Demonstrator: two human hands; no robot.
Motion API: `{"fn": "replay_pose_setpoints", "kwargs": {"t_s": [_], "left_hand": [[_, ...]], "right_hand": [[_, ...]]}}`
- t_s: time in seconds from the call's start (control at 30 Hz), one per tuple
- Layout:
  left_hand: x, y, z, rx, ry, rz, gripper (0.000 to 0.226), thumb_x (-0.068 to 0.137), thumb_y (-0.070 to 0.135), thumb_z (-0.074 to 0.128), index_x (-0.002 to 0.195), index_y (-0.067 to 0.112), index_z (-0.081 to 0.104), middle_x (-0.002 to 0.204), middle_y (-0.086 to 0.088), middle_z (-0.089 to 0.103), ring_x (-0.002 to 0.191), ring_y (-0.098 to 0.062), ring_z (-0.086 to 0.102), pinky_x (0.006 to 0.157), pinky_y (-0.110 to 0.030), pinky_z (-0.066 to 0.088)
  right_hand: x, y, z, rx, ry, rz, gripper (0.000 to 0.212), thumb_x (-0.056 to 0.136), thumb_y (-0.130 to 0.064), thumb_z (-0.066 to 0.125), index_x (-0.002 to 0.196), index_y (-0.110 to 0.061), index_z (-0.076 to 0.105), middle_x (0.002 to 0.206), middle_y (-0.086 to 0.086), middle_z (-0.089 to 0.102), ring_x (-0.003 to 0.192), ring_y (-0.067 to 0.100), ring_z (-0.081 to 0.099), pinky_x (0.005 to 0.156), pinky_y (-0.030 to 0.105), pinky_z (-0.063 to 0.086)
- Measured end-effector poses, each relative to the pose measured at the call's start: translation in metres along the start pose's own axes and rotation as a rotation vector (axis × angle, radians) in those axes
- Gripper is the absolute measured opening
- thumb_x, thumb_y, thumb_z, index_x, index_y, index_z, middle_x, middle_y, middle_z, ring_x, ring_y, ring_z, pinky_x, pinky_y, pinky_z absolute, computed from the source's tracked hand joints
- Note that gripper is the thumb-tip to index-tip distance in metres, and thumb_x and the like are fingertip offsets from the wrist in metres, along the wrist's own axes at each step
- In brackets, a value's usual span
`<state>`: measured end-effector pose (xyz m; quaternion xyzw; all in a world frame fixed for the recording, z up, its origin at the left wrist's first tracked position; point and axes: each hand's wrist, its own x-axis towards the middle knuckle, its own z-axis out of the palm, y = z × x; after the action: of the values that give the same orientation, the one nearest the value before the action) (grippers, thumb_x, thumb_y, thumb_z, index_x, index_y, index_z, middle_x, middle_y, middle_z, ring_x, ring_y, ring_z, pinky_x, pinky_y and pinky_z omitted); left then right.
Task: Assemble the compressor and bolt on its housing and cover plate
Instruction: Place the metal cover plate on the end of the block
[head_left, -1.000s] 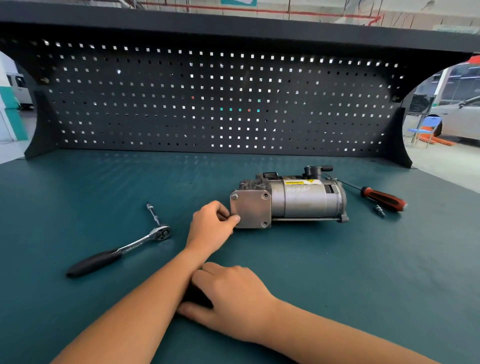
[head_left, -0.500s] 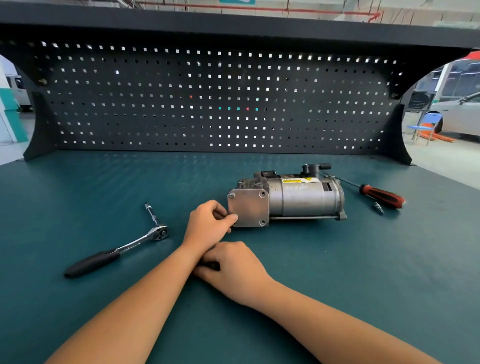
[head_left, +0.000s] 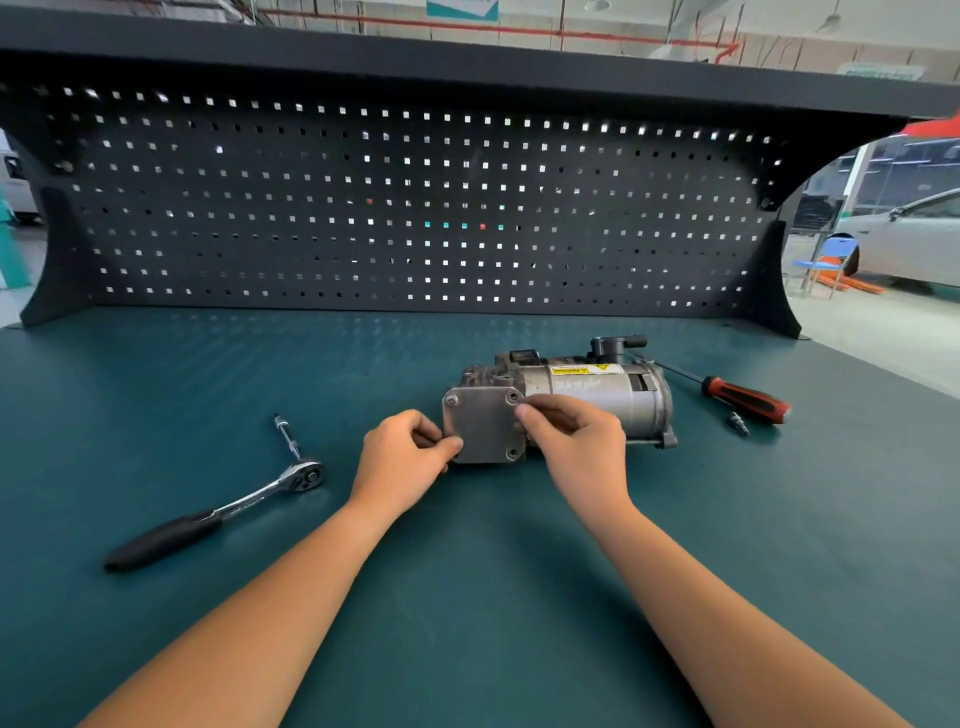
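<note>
The grey metal compressor (head_left: 597, 389) lies on its side in the middle of the green bench, its square cover plate (head_left: 480, 423) facing me. My left hand (head_left: 405, 457) pinches the plate's lower left corner with thumb and curled fingers. My right hand (head_left: 576, 436) reaches in from the right, fingertips pinched together at the plate's upper right corner, close to a bolt hole; whatever they pinch is too small to make out. A bolt head shows in the plate's upper left corner.
A ratchet wrench (head_left: 218, 509) with a black handle and an extension lies to the left. A red-and-black screwdriver (head_left: 737, 395) and a small bit (head_left: 738, 423) lie to the right of the compressor. A black pegboard (head_left: 415, 208) closes off the back of the bench.
My right hand has risen from the bench beneath my left wrist and moved up and right to the cover plate's upper right corner. My left hand has stayed at the plate's lower left corner.
</note>
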<state>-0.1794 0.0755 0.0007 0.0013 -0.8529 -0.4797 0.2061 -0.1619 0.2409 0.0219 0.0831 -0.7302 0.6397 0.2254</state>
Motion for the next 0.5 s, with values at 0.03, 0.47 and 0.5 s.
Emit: {"fn": "replay_pose_setpoints", "kwargs": {"t_s": [0.03,0.47,0.5], "left_hand": [[0.000,0.000,0.000,-0.001,0.000,0.000,0.022,0.077,0.019,0.074,0.065,0.018,0.056,0.051,0.006,0.062,0.047,0.006,0.057,0.048,-0.006,0.038],[0.001,0.002,-0.001,0.021,-0.018,0.007,0.022,0.078,0.020,0.074,0.067,0.018,0.055,0.056,0.005,0.063,0.048,0.004,0.060,0.047,-0.007,0.037],[0.001,0.001,-0.001,0.024,-0.018,0.009,0.022,0.078,0.020,0.074,0.067,0.018,0.055,0.056,0.005,0.063,0.048,0.004,0.060,0.048,-0.007,0.038]], "right_hand": [[0.001,0.000,0.002,0.010,0.000,0.004,0.018,0.082,-0.008,0.070,0.078,-0.025,0.067,0.072,-0.012,0.067,0.069,0.001,0.065,0.069,0.010,0.050],[0.014,0.007,0.007,-0.189,0.039,-0.109,0.005,0.078,-0.017,0.075,0.080,-0.013,0.073,0.063,-0.021,0.059,0.059,-0.015,0.056,0.059,0.001,0.041],[0.014,0.006,0.007,-0.195,0.041,-0.111,0.005,0.079,-0.018,0.075,0.078,-0.014,0.073,0.063,-0.021,0.059,0.059,-0.014,0.055,0.059,0.001,0.041]]}}
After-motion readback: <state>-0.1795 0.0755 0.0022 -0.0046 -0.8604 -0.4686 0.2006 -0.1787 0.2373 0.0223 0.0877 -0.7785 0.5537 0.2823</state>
